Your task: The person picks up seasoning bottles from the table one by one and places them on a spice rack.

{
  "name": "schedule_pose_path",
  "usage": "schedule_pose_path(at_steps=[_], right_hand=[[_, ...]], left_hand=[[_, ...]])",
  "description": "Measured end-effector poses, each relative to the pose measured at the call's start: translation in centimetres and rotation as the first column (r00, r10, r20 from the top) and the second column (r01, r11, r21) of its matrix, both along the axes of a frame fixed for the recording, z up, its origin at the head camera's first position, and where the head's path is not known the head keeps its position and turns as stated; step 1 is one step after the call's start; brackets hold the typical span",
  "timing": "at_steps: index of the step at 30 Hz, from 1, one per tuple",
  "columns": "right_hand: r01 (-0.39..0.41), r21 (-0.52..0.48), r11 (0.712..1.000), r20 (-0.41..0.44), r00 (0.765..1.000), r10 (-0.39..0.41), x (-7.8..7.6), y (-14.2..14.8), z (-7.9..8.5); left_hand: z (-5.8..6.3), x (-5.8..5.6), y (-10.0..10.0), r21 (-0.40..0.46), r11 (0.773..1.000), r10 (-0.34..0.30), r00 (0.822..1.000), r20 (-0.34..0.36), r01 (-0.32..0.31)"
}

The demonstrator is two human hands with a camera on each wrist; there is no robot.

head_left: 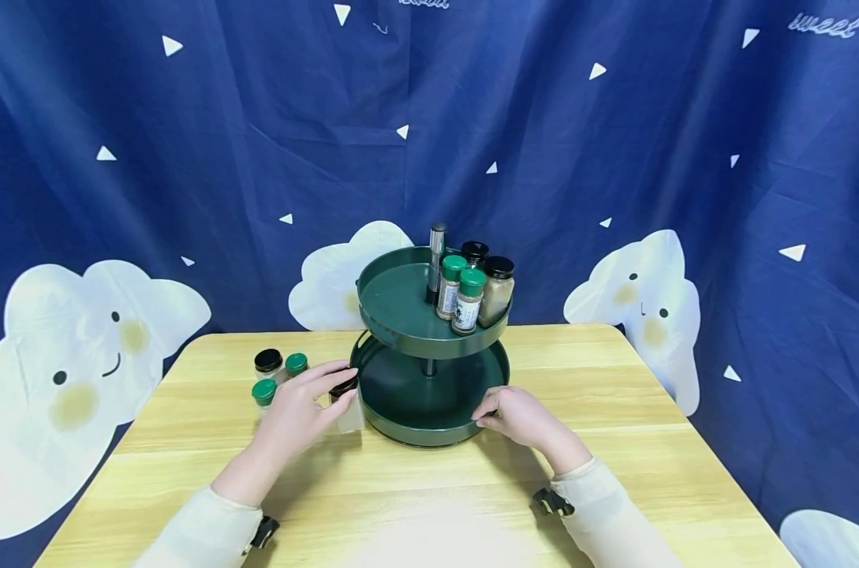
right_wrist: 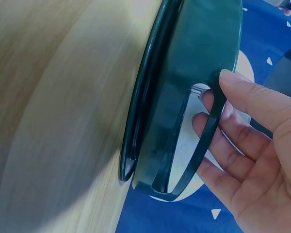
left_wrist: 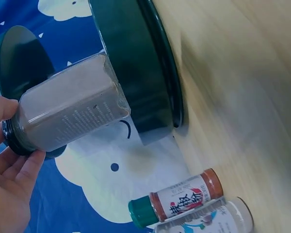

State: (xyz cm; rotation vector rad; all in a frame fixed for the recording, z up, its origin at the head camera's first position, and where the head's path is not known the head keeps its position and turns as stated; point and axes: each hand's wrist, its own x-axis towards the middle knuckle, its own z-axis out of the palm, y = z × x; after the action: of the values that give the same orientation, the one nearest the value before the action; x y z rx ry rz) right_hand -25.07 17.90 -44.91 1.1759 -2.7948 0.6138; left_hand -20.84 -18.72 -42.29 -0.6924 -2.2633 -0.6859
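Pinching a black-capped jar by its lid between thumb and fingers, the left hand holds it clear of the table, just beside the left of the lower green tray; the right hand has thumb and fingers curled round the handle bar on that tray's right side. Above, on the upper green tray, two green-capped shakers and two dark-lidded jars stand right of the post. Farther left, three more bottles stand together, before a blue curtain with white clouds
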Motion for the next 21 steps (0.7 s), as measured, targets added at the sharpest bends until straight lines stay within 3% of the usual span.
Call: schedule_pose_path(at_steps=[11,21], right_hand=[[-0.002,-0.005,1.000,0.001,1.000,0.002,0.1,0.0,0.0],[0.005,-0.002,1.000,0.006,1.000,-0.005,0.1,0.0,0.1]], left_hand=[[0.5,-0.3,1.1,0.018,1.000,-0.013,1.000,-0.027,0.014],[0.6,-0.9,2.6,0.065,0.996,-0.065,0.997,-0.048,0.068]])
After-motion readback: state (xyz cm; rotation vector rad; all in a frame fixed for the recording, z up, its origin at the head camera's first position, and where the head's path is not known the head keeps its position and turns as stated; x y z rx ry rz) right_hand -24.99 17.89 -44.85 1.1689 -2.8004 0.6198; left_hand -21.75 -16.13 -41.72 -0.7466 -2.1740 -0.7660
